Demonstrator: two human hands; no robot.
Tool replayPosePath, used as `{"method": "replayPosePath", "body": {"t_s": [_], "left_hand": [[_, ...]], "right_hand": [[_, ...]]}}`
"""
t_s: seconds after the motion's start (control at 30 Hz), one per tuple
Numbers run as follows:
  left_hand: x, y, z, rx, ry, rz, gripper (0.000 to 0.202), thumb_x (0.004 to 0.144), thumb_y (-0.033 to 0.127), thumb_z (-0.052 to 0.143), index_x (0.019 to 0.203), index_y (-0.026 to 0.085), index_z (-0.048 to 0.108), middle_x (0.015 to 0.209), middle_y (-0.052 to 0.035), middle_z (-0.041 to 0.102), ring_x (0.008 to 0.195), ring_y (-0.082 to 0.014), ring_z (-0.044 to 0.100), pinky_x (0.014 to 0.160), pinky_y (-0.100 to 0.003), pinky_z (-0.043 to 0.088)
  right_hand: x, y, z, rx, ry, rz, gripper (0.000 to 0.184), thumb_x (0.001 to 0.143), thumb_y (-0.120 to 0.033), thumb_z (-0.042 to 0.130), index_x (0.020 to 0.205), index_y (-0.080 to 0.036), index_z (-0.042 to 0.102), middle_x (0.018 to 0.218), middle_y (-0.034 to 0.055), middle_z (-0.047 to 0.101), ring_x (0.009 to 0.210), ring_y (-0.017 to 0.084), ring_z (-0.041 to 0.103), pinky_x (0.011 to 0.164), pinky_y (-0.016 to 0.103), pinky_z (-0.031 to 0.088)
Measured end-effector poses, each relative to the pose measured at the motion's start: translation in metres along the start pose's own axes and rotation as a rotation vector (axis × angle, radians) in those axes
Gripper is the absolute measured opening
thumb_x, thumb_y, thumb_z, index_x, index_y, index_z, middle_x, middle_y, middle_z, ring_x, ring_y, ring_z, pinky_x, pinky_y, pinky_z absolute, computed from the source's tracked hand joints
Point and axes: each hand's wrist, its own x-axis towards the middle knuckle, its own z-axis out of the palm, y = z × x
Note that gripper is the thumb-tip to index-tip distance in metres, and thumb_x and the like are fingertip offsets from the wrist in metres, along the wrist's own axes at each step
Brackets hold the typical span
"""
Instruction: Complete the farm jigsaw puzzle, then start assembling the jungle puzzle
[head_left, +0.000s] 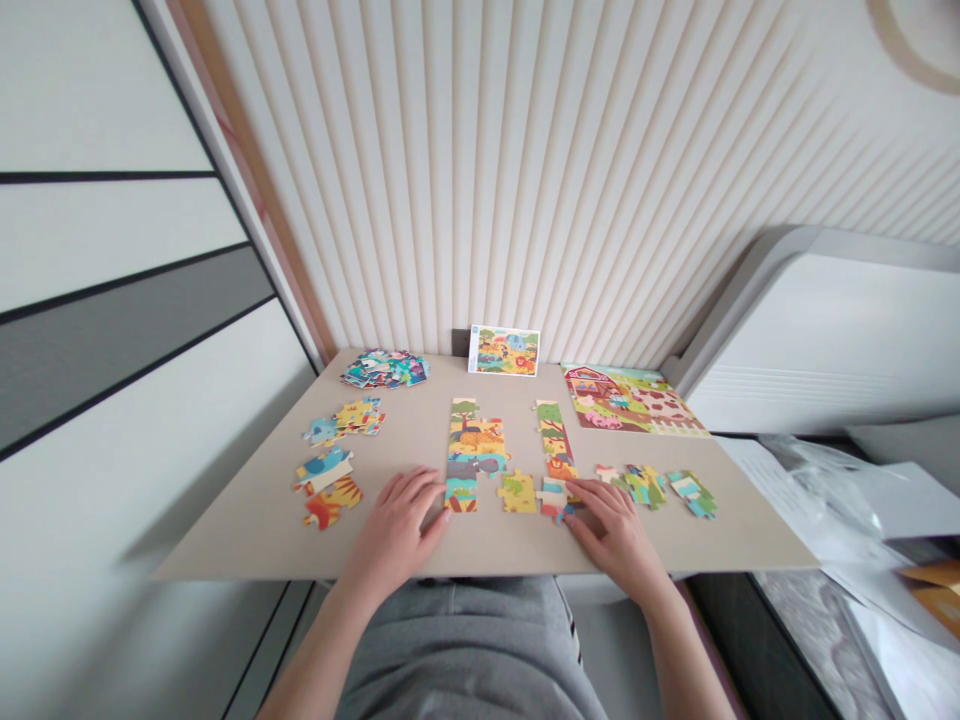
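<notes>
My left hand [405,515] lies flat on the table, fingers stretched, its fingertips at the left edge of a joined block of jigsaw puzzle pieces [475,437] with a tree, a hippo and a crocodile. My right hand [611,522] has thumb and index finger around a puzzle piece [574,508], which they partly cover. That piece sits at the lower end of a joined strip [553,436] with trees and a lion. Just left of it is a white, blue and red piece [553,494]. A yellow-green piece [518,492] lies between the block and the strip.
Loose animal pieces [330,498] and a yellow cluster [358,416] lie left; green pieces [645,485] lie right. A blue-purple pile [385,368] is at the back left. A picture card [504,351] leans on the wall. A farm puzzle [630,400] lies back right.
</notes>
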Motion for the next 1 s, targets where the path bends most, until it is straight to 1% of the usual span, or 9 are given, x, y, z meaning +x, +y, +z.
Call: {"method": "replayPosePath", "body": {"t_s": [0.2,0.33,0.47,0.53,0.63,0.8,0.9,1.0], "left_hand": [[0.0,0.001,0.0,-0.007,-0.007,-0.006,0.028,0.099,0.03,0.055,0.125,0.025,0.063,0.136,-0.0086,0.064,0.134,-0.0287,0.054,0.116,-0.053,0.042],[0.0,0.001,0.0,-0.011,-0.001,-0.009,0.027,0.099,0.031,0.055,0.124,0.025,0.064,0.136,-0.0086,0.064,0.134,-0.0292,0.054,0.117,-0.053,0.042],[0.0,-0.001,0.002,-0.019,0.009,-0.011,0.028,0.098,0.031,0.057,0.124,0.026,0.065,0.135,-0.008,0.065,0.133,-0.0292,0.055,0.115,-0.053,0.044],[0.0,-0.002,0.003,-0.02,0.011,-0.005,0.027,0.098,0.031,0.057,0.123,0.026,0.065,0.135,-0.0079,0.065,0.132,-0.0291,0.056,0.115,-0.053,0.044],[-0.001,-0.002,0.003,-0.014,0.004,-0.002,0.027,0.098,0.032,0.057,0.124,0.026,0.064,0.136,-0.0078,0.065,0.133,-0.0292,0.055,0.115,-0.053,0.044],[0.0,-0.003,0.004,-0.012,0.008,0.007,0.028,0.098,0.033,0.057,0.124,0.027,0.064,0.136,-0.008,0.064,0.134,-0.0295,0.054,0.114,-0.052,0.044],[-0.001,-0.006,0.005,0.0,0.002,0.015,0.028,0.098,0.034,0.057,0.125,0.026,0.063,0.136,-0.0086,0.064,0.133,-0.0295,0.054,0.114,-0.052,0.044],[-0.002,-0.008,0.007,0.008,0.0,0.025,0.029,0.098,0.035,0.057,0.125,0.026,0.063,0.136,-0.0091,0.064,0.132,-0.0299,0.055,0.113,-0.053,0.045]], "right_hand": [[-0.003,0.004,0.003,0.017,0.031,0.003,0.042,0.099,-0.04,0.061,0.14,-0.031,0.06,0.135,0.0085,0.066,0.125,0.03,0.059,0.106,0.051,0.048],[-0.005,0.0,-0.002,0.048,0.022,-0.016,0.043,0.099,-0.039,0.061,0.14,-0.03,0.059,0.137,0.0093,0.065,0.126,0.03,0.058,0.107,0.052,0.048],[-0.017,-0.006,-0.01,0.084,-0.014,-0.039,0.045,0.098,-0.036,0.063,0.142,-0.031,0.058,0.139,0.0091,0.064,0.13,0.031,0.057,0.109,0.051,0.049],[-0.028,-0.004,-0.015,0.086,-0.013,-0.039,0.046,0.097,-0.035,0.064,0.142,-0.031,0.058,0.139,0.0092,0.064,0.131,0.031,0.056,0.108,0.051,0.05],[-0.046,0.008,-0.023,0.065,0.024,-0.017,0.048,0.096,-0.034,0.065,0.144,-0.031,0.057,0.14,0.0098,0.064,0.131,0.033,0.057,0.107,0.053,0.05],[-0.072,0.041,-0.039,0.007,0.09,0.058,0.048,0.096,-0.038,0.066,0.143,-0.031,0.058,0.139,0.0094,0.064,0.129,0.033,0.059,0.105,0.053,0.052],[-0.081,0.055,-0.047,-0.023,0.115,0.081,0.048,0.095,-0.04,0.067,0.142,-0.031,0.059,0.138,0.0093,0.065,0.128,0.033,0.06,0.103,0.052,0.053],[-0.083,0.059,-0.049,-0.042,0.106,0.101,0.047,0.096,-0.039,0.066,0.142,-0.03,0.059,0.14,0.0098,0.064,0.128,0.032,0.059,0.104,0.053,0.052]]}}
